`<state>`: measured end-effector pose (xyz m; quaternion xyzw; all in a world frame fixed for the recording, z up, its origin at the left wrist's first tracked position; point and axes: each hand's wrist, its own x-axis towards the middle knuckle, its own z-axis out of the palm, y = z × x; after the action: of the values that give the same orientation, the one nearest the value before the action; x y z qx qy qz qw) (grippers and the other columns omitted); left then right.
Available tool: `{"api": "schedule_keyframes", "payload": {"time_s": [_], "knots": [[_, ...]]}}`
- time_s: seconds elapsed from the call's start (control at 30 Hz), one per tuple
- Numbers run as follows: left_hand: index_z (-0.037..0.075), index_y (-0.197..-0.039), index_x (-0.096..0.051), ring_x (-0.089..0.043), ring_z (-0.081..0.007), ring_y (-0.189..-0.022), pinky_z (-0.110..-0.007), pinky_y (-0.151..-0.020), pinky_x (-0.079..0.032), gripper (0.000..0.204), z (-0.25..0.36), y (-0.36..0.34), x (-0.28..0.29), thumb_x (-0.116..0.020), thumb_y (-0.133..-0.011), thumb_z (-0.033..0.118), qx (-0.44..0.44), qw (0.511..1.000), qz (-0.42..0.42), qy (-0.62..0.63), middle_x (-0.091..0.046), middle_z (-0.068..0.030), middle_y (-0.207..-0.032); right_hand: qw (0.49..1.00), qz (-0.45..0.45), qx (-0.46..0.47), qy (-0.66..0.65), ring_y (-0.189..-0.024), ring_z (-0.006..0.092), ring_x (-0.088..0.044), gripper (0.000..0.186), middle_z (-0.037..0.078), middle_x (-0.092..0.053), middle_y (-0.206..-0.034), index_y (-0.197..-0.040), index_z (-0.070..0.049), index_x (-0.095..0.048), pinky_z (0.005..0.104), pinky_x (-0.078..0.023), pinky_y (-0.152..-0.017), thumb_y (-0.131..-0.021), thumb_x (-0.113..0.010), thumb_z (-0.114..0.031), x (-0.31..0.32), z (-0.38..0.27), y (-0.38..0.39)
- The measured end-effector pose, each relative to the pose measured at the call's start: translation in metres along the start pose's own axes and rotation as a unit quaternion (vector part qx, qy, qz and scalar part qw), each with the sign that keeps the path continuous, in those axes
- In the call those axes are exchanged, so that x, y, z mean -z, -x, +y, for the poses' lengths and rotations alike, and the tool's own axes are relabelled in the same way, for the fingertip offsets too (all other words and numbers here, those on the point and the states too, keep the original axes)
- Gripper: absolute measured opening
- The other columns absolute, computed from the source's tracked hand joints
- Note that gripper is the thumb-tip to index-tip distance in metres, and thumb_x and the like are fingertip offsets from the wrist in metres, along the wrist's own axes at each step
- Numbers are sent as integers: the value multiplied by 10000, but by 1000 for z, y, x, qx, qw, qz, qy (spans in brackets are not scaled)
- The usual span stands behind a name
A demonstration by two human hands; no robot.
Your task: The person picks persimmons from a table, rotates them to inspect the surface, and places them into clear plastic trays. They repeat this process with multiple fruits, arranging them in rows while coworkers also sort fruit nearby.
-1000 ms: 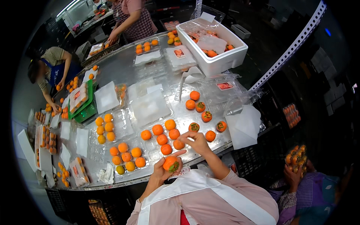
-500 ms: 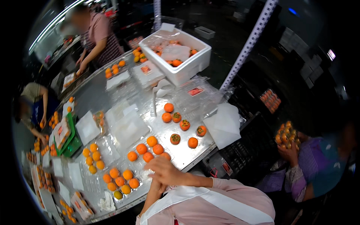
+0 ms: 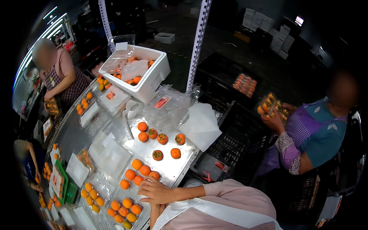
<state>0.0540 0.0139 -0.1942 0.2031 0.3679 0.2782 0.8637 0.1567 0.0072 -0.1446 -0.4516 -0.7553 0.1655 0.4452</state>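
Observation:
My right hand [image 3: 154,190] reaches in over the near table edge, fingers stretched out and slightly apart. It lies across my left hand [image 3: 155,208], whose fingers are mostly hidden beneath it. Just beyond the fingertips sit several orange persimmons [image 3: 130,174] in a clear tray. Two more clear trays of persimmons [image 3: 123,211] and yellower persimmons [image 3: 89,193] lie to the left. Loose persimmons [image 3: 157,155], some with green calyxes showing, rest on the metal table farther off. I see nothing held in the right hand.
A white foam box [image 3: 158,73] of persimmons stands at the back. Clear lids [image 3: 159,111], white liner sheets [image 3: 201,124] and a green crate [image 3: 70,191] lie on the table. Black crates [image 3: 235,153] stand right. A co-worker [image 3: 314,142] there holds packed persimmons; others work at left.
The view has swung right, so the table sits farther left in it. My hands stay together near the same tray, the right fingers now flatter. The co-worker at right shows more fully.

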Motion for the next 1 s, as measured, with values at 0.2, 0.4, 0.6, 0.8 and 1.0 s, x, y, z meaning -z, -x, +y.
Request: {"api": "schedule_keyframes", "payload": {"time_s": [0.2,0.4,0.6,0.8,1.0], "knots": [[45,-1188,-481,-606,-165,-788,-267,-619,-508,395,2,1,-5,-477,-928,342,4,999,-7,-37,-589,-91,-974,1000,-9,-23,-3,-1082,236,-469,307,77,-560,-1006,-981,-45,-609,421,-285,-1005,-813,-621,-301,1,-4,3],[46,-1190,-481,-603,-159,-791,-262,-623,-504,393,-3,0,-9,-454,-939,347,-1,998,-21,-54,-591,-89,-972,999,2,-50,-20,-1083,250,-470,304,72,-571,-1014,-985,-52,-610,413,-315,-974,-826,-622,-310,11,0,2],[47,-1192,-482,-601,-152,-794,-257,-626,-499,393,-7,7,-1,-431,-951,353,-14,995,-25,-92,-593,-87,-970,996,12,-74,-43,-1028,261,-495,241,70,-590,-990,-971,-71,-621,395,-348,-934,-831,-628,-267,14,9,0],[47,-1194,-483,-598,-146,-796,-252,-629,-495,395,-21,19,-2,-408,-962,358,-25,973,-31,-228,-595,-85,-967,994,-30,-96,-42,-1044,272,-519,218,85,-608,-1030,-1029,-81,-631,388,-339,-933,-858,-584,-209,35,10,-7],[42,-1128,-537,-570,-112,-792,-223,-641,-472,549,-9,43,-36,-245,-982,484,-1,994,-19,-111,-593,-73,-968,998,-15,-67,4,-987,257,-534,219,86,-616,-994,-1001,-53,-619,397,-338,-919,-861,-576,-215,38,11,-15]]}}
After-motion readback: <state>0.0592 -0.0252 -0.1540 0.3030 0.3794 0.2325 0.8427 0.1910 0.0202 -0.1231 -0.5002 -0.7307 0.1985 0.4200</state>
